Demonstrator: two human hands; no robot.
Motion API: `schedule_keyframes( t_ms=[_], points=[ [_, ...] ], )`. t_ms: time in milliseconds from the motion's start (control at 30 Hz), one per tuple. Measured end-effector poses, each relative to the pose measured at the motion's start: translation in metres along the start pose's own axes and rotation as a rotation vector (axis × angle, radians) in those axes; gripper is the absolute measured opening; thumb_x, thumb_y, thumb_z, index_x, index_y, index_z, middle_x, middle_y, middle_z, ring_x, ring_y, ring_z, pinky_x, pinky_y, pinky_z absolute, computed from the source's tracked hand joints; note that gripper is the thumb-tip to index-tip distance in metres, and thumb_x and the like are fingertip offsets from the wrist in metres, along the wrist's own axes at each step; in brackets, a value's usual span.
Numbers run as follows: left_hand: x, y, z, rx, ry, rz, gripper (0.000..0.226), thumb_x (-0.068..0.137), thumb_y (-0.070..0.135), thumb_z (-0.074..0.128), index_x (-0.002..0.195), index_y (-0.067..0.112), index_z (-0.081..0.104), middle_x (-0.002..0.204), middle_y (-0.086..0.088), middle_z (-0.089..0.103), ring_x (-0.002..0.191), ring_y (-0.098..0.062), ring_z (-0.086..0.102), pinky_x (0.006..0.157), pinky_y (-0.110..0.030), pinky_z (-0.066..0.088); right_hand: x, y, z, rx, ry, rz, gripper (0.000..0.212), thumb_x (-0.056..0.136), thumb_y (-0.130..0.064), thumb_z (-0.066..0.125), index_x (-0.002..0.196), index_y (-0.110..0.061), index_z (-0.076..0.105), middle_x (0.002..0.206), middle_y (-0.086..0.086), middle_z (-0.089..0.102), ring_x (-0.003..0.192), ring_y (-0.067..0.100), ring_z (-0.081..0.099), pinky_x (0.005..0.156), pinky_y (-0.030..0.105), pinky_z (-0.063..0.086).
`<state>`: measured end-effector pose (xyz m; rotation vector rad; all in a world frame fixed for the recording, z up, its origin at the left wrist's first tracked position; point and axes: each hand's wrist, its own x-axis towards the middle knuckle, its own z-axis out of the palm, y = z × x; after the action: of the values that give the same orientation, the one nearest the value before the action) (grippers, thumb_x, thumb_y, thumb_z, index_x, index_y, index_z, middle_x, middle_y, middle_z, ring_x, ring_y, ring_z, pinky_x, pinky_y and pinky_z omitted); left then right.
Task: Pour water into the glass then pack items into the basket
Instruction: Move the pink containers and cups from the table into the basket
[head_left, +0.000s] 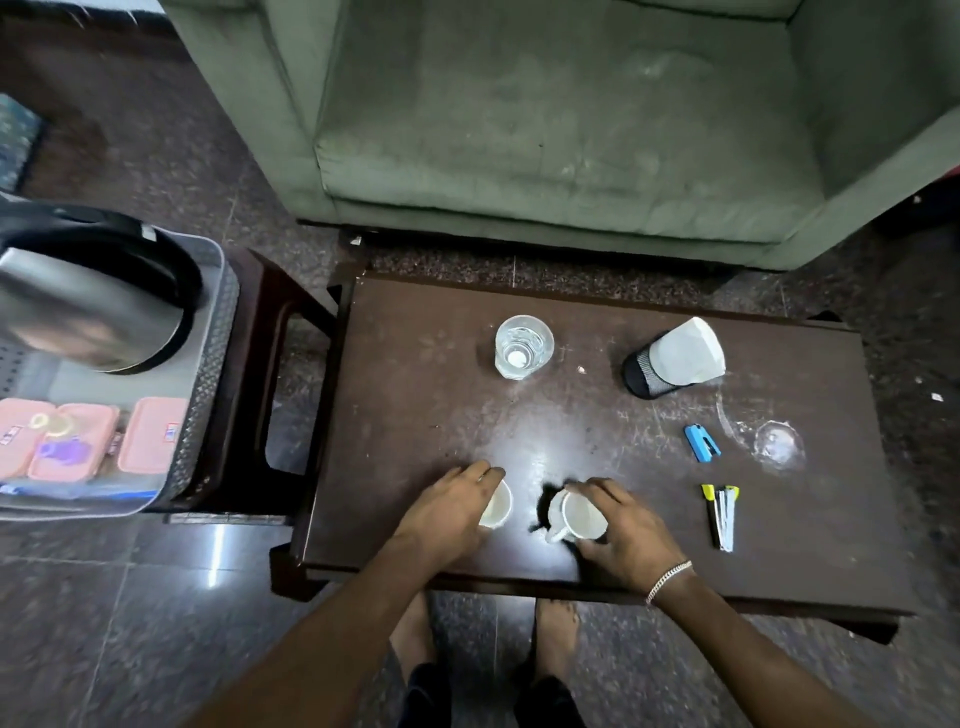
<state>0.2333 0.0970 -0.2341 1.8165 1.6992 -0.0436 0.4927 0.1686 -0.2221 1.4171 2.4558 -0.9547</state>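
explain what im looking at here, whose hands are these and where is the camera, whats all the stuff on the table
There is no machine: a person wears a camera on the head, looking down at their own two hands. The left hand closes over one white cup, and the right hand grips another white cup, both standing on the dark table. Farther back stands a glass with water in it, and a black mesh holder with white paper. To the right lie a blue stapler, some pens and a clear lid. On the left, a basket holds a kettle and pink boxes.
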Motion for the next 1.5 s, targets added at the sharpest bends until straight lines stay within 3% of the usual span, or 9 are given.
schedule_keyframes(
  t_ms=[133,400,533,667,767,967,1067,1200,1500],
  points=[
    [-0.031,-0.028,-0.041,-0.145,0.118,-0.069,0.072,0.084,0.028,0.072,0.151,0.023,0.043,0.141,0.003,0.048,0.122,-0.026,0.057,0.104,-0.038,0.045,0.015,-0.047,-0.011,0.298,0.063,-0.013,0.066,0.065,-0.035,0.089,0.126,-0.036,0.064,0.121,-0.023,0.061,0.104,0.001,0.063,0.085,0.018,0.052],
    [-0.143,-0.124,-0.171,-0.27,0.402,-0.227,0.076,0.073,0.026,0.083,0.144,0.017,0.056,0.135,0.001,0.057,0.119,-0.018,0.06,0.097,-0.025,0.045,0.083,-0.207,-0.049,0.554,0.073,-0.222,0.064,0.064,-0.042,0.086,0.123,-0.046,0.063,0.12,-0.025,0.061,0.098,0.006,0.067,0.078,0.014,0.054],
    [-0.201,-0.191,-0.215,-0.357,0.571,-0.454,0.076,0.067,0.023,0.095,0.134,0.011,0.063,0.125,-0.009,0.06,0.105,-0.028,0.065,0.09,-0.041,0.055,0.122,-0.303,-0.053,0.569,0.08,-0.382,0.064,0.064,-0.043,0.082,0.125,-0.037,0.063,0.123,-0.022,0.062,0.1,-0.001,0.064,0.079,0.011,0.05],
    [-0.234,-0.257,-0.232,-0.412,0.694,-0.758,0.065,0.064,0.019,0.098,0.122,0.009,0.07,0.114,-0.016,0.07,0.099,-0.035,0.068,0.088,-0.045,0.055,0.151,-0.377,-0.042,0.548,0.077,-0.452,0.066,0.066,-0.031,0.087,0.127,-0.029,0.063,0.122,-0.012,0.064,0.089,-0.006,0.057,0.087,0.025,0.054],
    [-0.243,-0.298,-0.237,-0.411,0.706,-0.877,0.051,0.071,0.03,0.094,0.114,0.012,0.074,0.107,-0.014,0.076,0.097,-0.033,0.071,0.088,-0.047,0.056,0.169,-0.415,-0.028,0.487,0.049,-0.467,0.066,0.069,-0.036,0.086,0.129,-0.028,0.06,0.125,-0.008,0.061,0.103,0.006,0.059,0.097,0.036,0.051],
    [-0.228,-0.35,-0.239,-0.485,0.699,-1.006,0.026,0.072,0.031,0.092,0.083,0.019,0.071,0.073,-0.004,0.071,0.048,0.002,0.056,0.04,-0.013,0.037,0.202,-0.457,0.006,0.078,0.125,-0.475,0.062,0.077,-0.04,0.076,0.132,-0.024,0.054,0.122,0.001,0.057,0.11,0.029,0.061,0.089,0.042,0.048],
    [-0.216,-0.364,-0.236,-0.472,0.676,-1.04,0.033,0.068,0.03,0.094,0.077,0.017,0.066,0.083,-0.014,0.072,0.068,-0.024,0.066,0.057,-0.023,0.045,0.219,-0.467,0.018,-0.158,0.141,-0.453,0.061,0.077,-0.043,0.075,0.129,-0.023,0.052,0.122,0.003,0.056,0.107,0.033,0.064,0.09,0.045,0.038],
    [-0.206,-0.38,-0.225,-0.433,0.581,-1.059,0.06,0.067,0.04,0.094,0.107,0.003,0.068,0.108,-0.02,0.071,0.105,-0.038,0.066,0.079,-0.04,0.048,0.232,-0.471,0.037,-0.271,0.119,-0.452,0.062,0.076,-0.047,0.076,0.126,-0.021,0.051,0.12,0.006,0.058,0.098,0.034,0.068,0.094,0.048,0.029],
    [-0.194,-0.388,-0.222,-0.31,0.483,-0.997,0.066,0.062,0.047,0.095,0.107,0.008,0.067,0.106,-0.021,0.072,0.099,-0.039,0.069,0.077,-0.04,0.052,0.246,-0.469,0.058,-0.387,0.077,-0.426,0.057,0.073,-0.045,0.075,0.119,-0.02,0.051,0.121,0.003,0.062,0.096,0.032,0.07,0.095,0.048,0.013]
  ],
)
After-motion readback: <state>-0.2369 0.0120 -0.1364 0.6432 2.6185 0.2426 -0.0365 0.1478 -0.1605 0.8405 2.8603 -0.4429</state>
